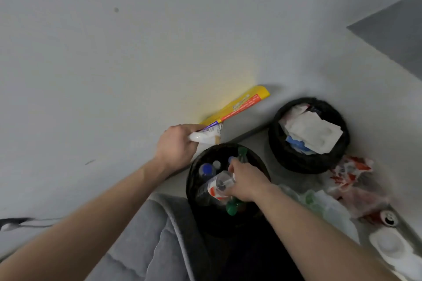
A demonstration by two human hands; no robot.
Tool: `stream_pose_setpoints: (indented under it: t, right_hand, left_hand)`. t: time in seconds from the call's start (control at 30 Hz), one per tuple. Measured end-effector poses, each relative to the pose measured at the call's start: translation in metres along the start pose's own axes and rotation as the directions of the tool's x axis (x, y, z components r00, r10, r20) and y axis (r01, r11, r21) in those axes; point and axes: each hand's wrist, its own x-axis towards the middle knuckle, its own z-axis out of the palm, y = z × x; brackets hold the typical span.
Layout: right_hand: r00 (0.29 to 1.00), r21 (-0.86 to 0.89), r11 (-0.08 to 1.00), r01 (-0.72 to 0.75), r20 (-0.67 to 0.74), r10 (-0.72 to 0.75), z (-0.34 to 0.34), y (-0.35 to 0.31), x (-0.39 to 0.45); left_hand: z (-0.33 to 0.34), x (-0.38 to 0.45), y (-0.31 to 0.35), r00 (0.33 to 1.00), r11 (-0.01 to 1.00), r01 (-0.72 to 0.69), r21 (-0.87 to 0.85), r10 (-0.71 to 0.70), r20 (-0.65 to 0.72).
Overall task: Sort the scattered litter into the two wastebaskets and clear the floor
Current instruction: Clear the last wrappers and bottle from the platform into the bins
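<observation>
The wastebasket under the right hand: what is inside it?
Plastic bottles fill the near wastebasket, blue-capped and green-capped. The right hand holds a clear bottle over them. Its bottom is hidden.

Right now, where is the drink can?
In the head view, the drink can lies on the floor at the lower right, just below the red-and-white wrapper and above a white lid.

A pale grey wall [114, 64] fills most of the view. A darker grey panel [397, 36] is seen at upper right, and a grey quilted cushion [146, 244] below.
</observation>
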Motion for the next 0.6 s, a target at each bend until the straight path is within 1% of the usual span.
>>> stream_pose_setpoints:
  t: [0.07, 0.13, 0.2, 0.3, 0.43, 0.6]
  right_hand:
    - [0.997, -0.059, 0.997, -0.055, -0.051, 0.052, 0.005, 0.000, 0.008]
    - [0.985, -0.057, 0.994, -0.095, -0.147, 0.086, 0.005, -0.004, 0.011]
    - [0.970, -0.046, 0.991, -0.124, -0.218, 0.111, 0.008, -0.011, 0.008]
    - [0.969, -0.027, 0.985, -0.169, -0.187, 0.161, 0.016, -0.016, -0.003]
    - [0.979, -0.012, 0.981, -0.191, -0.075, 0.190, 0.005, 0.000, -0.013]
    - [0.970, 0.111, 0.968, -0.224, -0.068, 0.232, -0.005, 0.005, -0.019]
  left_hand:
    - [0.011, -0.003, -0.006, 1.000, 0.998, -0.020, -0.061, 0.018, -0.026]
    - [0.018, -0.010, -0.012, 0.999, 0.993, -0.033, -0.116, 0.029, -0.036]
    - [0.018, -0.021, -0.012, 0.999, 0.989, -0.050, -0.142, 0.048, -0.014]
    - [0.008, -0.037, -0.012, 0.999, 0.983, -0.029, -0.183, 0.034, 0.022]
    - [-0.004, -0.037, -0.021, 0.999, 0.982, -0.042, -0.183, 0.036, -0.032]
    - [-0.010, -0.042, -0.026, 0.997, 0.990, -0.048, -0.133, 0.039, -0.067]
